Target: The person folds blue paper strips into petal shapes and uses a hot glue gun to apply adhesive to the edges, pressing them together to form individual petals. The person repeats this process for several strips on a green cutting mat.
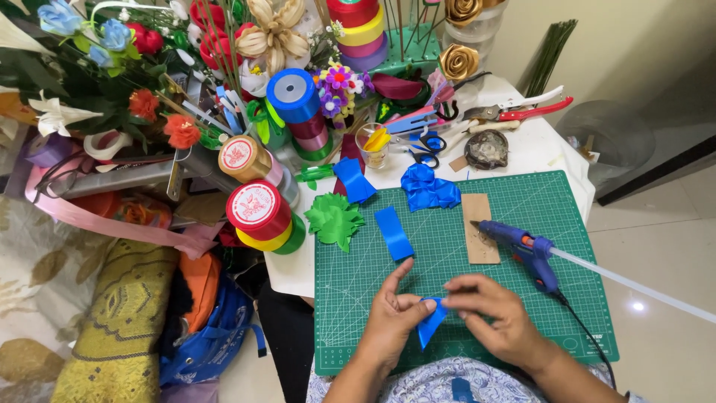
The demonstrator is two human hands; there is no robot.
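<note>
Fingertips of left hand (395,317) and right hand (496,313) pinch a folded blue ribbon piece (431,322), partly hiding it, over the green cutting mat (522,224).

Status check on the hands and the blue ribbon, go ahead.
Left hand and right hand both pinch folded blue ribbon piece over green cutting mat. Glue gun lies beside right hand, not touching.

Glossy satin blue ribbon piece (431,322); matt green cutting mat (522,224), smooth; rough brown cardboard scrap (479,227); blue plastic glue gun (526,250).
</note>
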